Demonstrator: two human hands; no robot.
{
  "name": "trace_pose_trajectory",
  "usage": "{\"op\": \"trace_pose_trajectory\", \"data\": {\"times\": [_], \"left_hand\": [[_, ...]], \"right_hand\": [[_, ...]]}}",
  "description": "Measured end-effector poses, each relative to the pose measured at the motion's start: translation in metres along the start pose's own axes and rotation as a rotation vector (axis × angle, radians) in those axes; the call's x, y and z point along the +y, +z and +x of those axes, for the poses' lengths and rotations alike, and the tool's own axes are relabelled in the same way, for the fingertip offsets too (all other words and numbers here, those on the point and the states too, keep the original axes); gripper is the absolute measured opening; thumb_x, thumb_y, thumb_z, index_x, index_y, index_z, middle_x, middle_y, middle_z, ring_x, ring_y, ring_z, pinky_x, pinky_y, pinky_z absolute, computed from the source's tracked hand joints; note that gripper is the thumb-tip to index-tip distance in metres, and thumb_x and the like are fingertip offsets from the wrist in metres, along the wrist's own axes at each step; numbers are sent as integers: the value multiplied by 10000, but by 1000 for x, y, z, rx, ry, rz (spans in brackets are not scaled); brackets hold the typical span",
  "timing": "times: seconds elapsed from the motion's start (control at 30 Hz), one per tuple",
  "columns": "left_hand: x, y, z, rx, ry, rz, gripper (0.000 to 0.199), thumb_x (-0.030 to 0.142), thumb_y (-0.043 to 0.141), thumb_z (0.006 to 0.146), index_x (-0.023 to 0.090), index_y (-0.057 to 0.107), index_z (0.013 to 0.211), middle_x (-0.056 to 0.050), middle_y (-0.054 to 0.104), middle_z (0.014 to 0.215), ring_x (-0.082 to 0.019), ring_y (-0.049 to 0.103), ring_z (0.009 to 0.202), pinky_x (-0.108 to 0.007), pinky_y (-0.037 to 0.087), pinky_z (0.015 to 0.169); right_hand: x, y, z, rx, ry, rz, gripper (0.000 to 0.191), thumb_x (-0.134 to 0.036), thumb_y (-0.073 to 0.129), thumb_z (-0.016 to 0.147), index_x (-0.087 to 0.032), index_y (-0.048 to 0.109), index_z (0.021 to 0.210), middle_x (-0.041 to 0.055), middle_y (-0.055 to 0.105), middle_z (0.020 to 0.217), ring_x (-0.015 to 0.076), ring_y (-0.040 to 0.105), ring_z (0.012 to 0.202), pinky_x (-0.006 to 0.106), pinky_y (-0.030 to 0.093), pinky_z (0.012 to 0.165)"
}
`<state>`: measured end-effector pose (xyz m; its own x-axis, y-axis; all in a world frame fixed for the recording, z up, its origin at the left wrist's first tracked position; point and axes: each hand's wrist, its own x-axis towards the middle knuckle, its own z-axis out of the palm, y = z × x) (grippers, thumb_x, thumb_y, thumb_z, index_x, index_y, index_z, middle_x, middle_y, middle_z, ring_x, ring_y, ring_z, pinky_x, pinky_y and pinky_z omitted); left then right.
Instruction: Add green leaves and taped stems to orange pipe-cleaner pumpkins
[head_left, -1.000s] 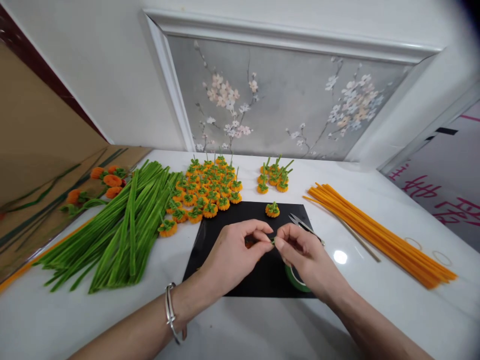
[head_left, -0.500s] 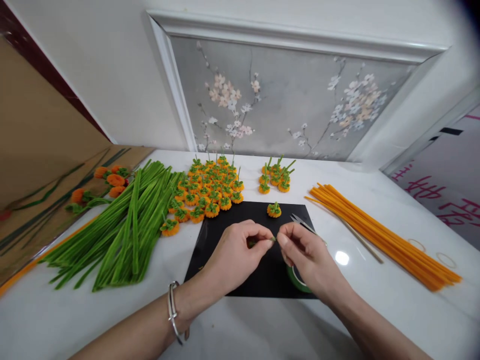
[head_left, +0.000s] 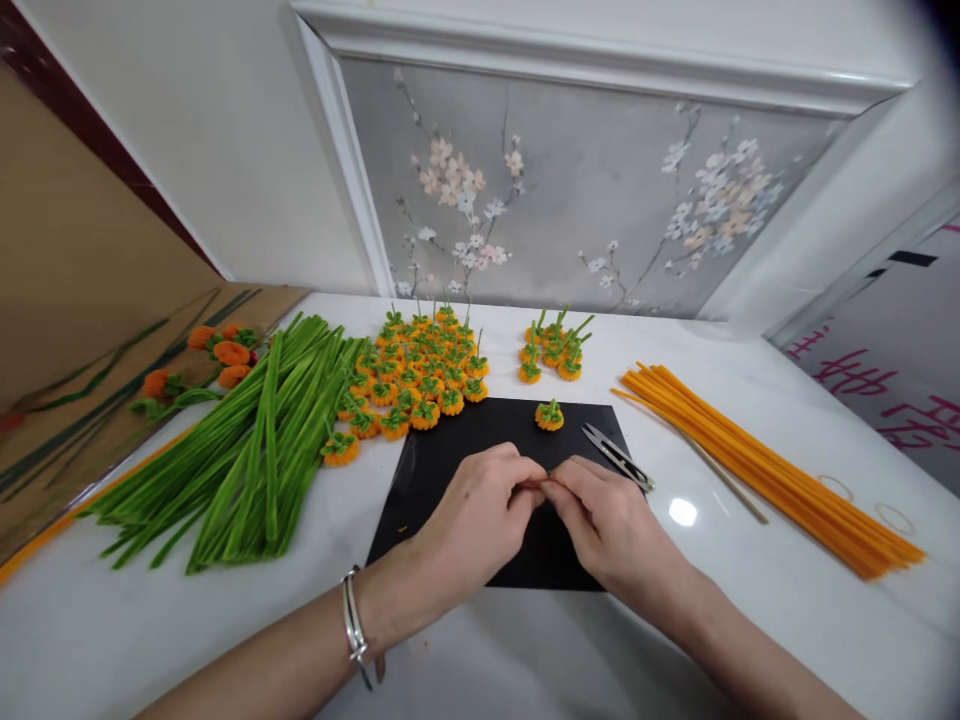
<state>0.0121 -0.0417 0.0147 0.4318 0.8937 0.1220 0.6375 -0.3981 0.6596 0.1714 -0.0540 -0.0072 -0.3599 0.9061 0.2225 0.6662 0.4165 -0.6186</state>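
Observation:
My left hand [head_left: 476,515] and my right hand [head_left: 619,520] meet fingertip to fingertip over a black mat [head_left: 450,450]. Both are closed in a pinch, and what they hold between them is hidden by the fingers. Just beyond them on the mat stands a small orange and green pumpkin-like piece [head_left: 550,415]. Silver thread snips [head_left: 619,457] lie at the mat's right edge, near my right hand. A silver bracelet [head_left: 354,620] circles my left wrist.
Green fuzzy stems [head_left: 247,450] are heaped at the left, beside many pumpkin-like pieces [head_left: 424,385]. A smaller group [head_left: 553,350] stands at the back. Orange fuzzy stems [head_left: 757,460], a thin stick [head_left: 726,480] and two rubber bands lie right. Orange flowers [head_left: 231,352] rest far left.
My right hand has turned and drawn against my left fingertips. The green bit seen between them is now hidden. The snips show fully, and the green round object under my right hand is out of sight.

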Motion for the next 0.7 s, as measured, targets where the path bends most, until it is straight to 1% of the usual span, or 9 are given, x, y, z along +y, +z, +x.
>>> {"op": "trace_pose_trajectory", "data": {"times": [0.1,0.2,0.3,0.37,0.43,0.5,0.6,0.7], "left_hand": [[3,-3,0,3,-2,-19,218,65,475,802,164,620,672,12,508,664,-100,463,597,-231,316,564],[5,-6,-1,7,-6,-23,221,52,480,801,164,628,682,17,515,682,-94,468,603,-224,321,569],[4,-8,0,27,-20,-27,189,55,511,793,166,640,710,21,528,699,-88,475,610,-218,329,577],[2,-8,1,42,-29,-23,176,62,525,792,167,644,714,23,530,695,-86,475,607,-217,332,577],[1,-7,1,43,-17,-12,176,62,529,793,165,642,705,25,525,683,-84,477,603,-215,335,576],[0,-5,1,38,0,6,174,62,531,793,161,641,702,22,525,681,-85,482,604,-214,338,574],[2,-3,0,16,14,31,176,72,526,802,157,649,707,13,540,685,-91,490,608,-219,343,573],[3,-1,-1,-20,13,6,182,100,520,815,165,654,710,11,565,680,-98,503,612,-224,354,582]], "right_hand": [[-2,-3,-1,-12,31,94,251,-216,373,921,-211,429,677,0,492,645,138,466,576,255,344,546],[1,-6,-2,-41,106,225,252,-253,375,927,-210,433,685,-33,441,585,118,408,516,234,318,492],[6,-10,-2,-7,191,304,272,-327,356,941,-212,429,706,-44,415,574,116,396,511,224,328,485],[7,-12,-1,23,216,294,286,-365,335,949,-213,440,731,-41,433,580,122,417,520,226,350,500],[6,-13,0,26,195,235,286,-376,320,954,-211,481,785,-31,468,597,132,453,539,235,368,526],[4,-11,1,2,136,163,286,-355,321,955,-207,515,806,-16,509,630,139,490,570,241,376,554],[5,-4,2,-44,42,85,312,-325,363,944,-200,492,689,-9,525,628,130,493,562,238,350,542],[8,2,2,-52,23,54,352,-315,390,937,-199,435,607,-21,499,565,117,451,511,237,311,503]]}}
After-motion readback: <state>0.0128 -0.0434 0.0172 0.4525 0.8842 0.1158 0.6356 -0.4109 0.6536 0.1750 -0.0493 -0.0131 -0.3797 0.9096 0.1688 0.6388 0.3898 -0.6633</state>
